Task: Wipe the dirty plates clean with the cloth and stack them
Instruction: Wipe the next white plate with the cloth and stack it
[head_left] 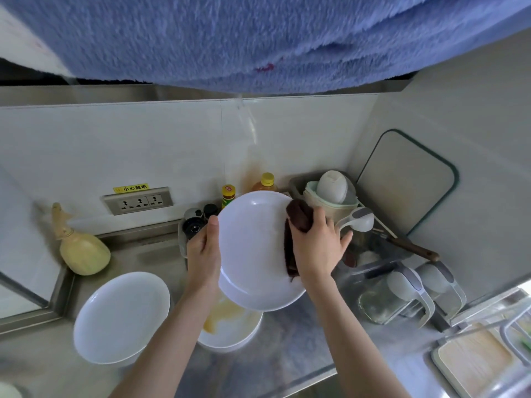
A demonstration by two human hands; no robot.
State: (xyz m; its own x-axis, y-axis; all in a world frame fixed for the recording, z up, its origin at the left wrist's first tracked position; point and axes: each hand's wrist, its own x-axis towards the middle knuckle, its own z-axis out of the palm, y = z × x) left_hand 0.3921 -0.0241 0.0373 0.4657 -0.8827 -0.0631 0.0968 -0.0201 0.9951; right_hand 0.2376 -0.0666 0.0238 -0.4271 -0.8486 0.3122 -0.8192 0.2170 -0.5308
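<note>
My left hand (204,249) grips the left rim of a white plate (253,248), held tilted above the counter. Its face looks clean. My right hand (316,245) presses a dark brown cloth (298,222) against the plate's right rim, and part of the cloth hangs down along the edge. Below the held plate lies a dirty plate (230,326) with a yellowish smear, partly hidden by my left forearm. Another white plate (120,317), clean-looking, rests on the steel counter at the left.
Sauce bottles (228,195) and small jars stand behind the held plate. A dish rack with bowls (333,188), a ladle and clear canisters (402,294) fill the right side. A cutting board (408,182) leans on the right wall. A yellow spray bottle (80,248) sits left.
</note>
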